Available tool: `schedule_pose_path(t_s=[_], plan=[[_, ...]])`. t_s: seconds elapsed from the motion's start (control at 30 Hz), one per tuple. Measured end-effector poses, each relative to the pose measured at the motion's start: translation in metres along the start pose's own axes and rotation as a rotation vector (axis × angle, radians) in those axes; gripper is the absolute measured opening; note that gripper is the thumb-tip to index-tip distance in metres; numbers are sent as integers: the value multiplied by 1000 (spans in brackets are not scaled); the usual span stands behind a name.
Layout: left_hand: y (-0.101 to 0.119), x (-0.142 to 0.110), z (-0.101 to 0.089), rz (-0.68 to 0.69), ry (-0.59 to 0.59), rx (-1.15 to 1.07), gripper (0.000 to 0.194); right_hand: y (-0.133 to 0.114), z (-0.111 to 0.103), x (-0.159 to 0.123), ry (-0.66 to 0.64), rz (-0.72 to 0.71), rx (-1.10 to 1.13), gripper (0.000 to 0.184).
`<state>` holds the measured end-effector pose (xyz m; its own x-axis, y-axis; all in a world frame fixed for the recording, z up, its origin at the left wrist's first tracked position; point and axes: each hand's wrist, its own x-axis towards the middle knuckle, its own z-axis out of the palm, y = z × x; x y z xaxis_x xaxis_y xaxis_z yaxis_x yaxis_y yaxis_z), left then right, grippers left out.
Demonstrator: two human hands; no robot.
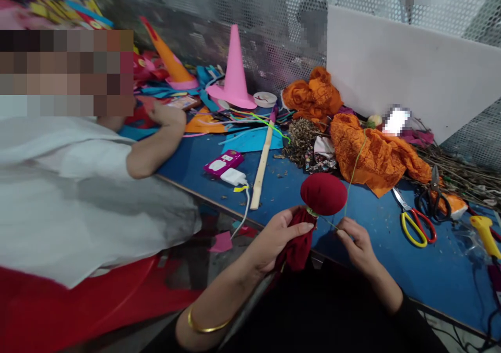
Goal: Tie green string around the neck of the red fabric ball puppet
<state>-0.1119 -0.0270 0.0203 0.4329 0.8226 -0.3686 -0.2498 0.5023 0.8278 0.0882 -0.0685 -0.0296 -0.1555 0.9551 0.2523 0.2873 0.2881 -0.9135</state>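
A dark red stuffed cloth ball (324,194) with loose fabric hanging beneath its neck is held above the table's front edge. My left hand (279,238) is wrapped round the gathered red cloth just below the ball. Greenish string (312,212) is wound about that neck. My right hand (355,242) pinches the string a little to the right of the ball, thumb against fingers. From there the string also runs up to the orange patterned cloth (371,154) lying behind.
Scissors with yellow and red handles (418,227), dark scissors (433,196) and a yellow glue gun (483,233) lie to the right. A wooden stick (263,165), a purple power socket (224,163) and a pink paper cone hat (235,76) are leftward. A person in white (86,196) sits at left.
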Motion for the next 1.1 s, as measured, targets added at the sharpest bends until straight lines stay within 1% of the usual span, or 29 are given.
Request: schedule_pose_path(t_s=[0.07,0.1,0.17,0.23,0.27,0.3,0.33,0.37,0.43,0.53,0.6,0.67,0.8,0.87,0.97,1.1], plan=[[-6,6,-2,13,10,33,45,-11,-11,-6,101,-74,37,32],[-9,9,-2,26,1,53,45,-17,-13,-7,143,-99,97,32],[-16,15,2,54,-38,118,43,-26,-14,-4,179,-105,283,34],[-21,19,7,93,-70,217,40,-28,-11,1,167,-52,507,38],[-23,21,8,117,-69,280,39,-28,-10,4,160,-3,589,39],[-25,23,9,142,-56,342,38,-27,-8,4,160,56,625,39],[-27,24,9,168,-35,395,37,-25,-8,4,171,112,614,38],[-28,25,8,192,-10,441,37,-24,-8,2,184,155,556,37],[-30,27,5,229,35,519,37,-24,-8,-5,185,178,365,36],[-32,28,1,265,74,610,39,-29,-6,-17,161,73,136,35],[-32,28,1,260,83,666,38,-34,-5,-21,135,-2,70,33],[-33,28,1,239,86,748,34,-39,-5,-20,77,-57,44,33],[-29,24,3,197,88,1006,27,-48,-16,-1,-73,-97,75,35],[-26,21,5,194,40,1099,22,-52,-26,14,-117,-83,120,35],[-20,15,7,200,-68,1123,18,-56,-38,38,-152,-55,138,32],[-14,8,9,173,-126,1151,19,-53,-41,63,-275,-9,120,33]])
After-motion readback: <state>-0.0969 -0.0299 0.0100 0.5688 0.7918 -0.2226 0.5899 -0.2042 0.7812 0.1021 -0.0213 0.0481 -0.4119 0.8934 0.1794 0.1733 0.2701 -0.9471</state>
